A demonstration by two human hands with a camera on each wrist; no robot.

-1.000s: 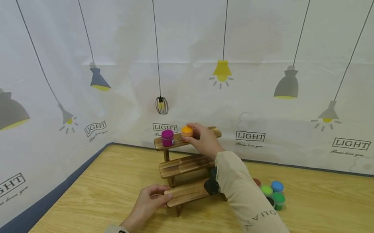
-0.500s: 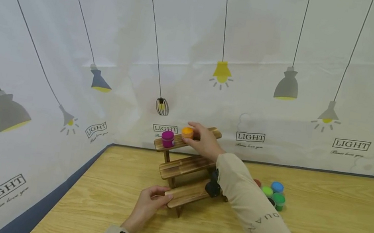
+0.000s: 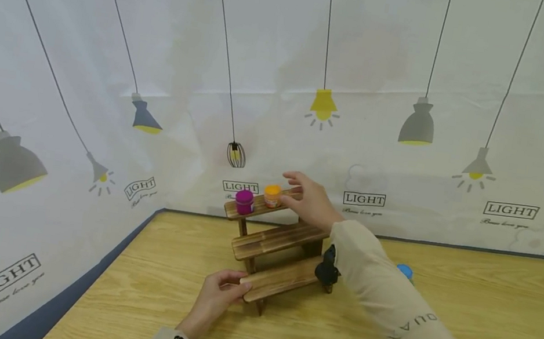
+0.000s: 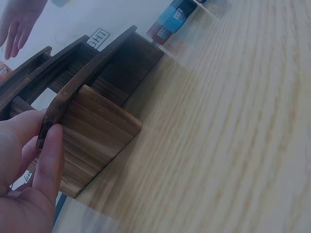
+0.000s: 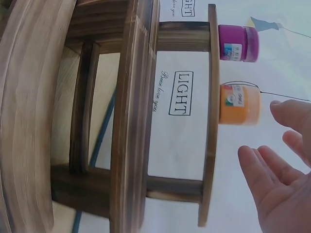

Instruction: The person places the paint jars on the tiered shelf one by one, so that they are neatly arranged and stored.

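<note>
A three-tier wooden shelf stand stands on the table. On its top tier a purple paint jar is at the left end, with an orange paint jar just right of it. My left hand pinches the left end of the lowest tier between thumb and fingers, as the left wrist view shows closely. My right hand hovers by the top tier beside the orange jar, fingers spread apart and holding nothing. In the right wrist view a gap shows between the fingertips and the orange jar.
A blue-lidded jar peeks out behind the right sleeve on the table. In the left wrist view, several jars stand past the stand's far end. A white backdrop printed with lamps rises at the table's back edge.
My right hand has let go of the orange jar, which stays on the top tier, and has drawn back to the right. The left hand keeps its place on the lowest tier.
</note>
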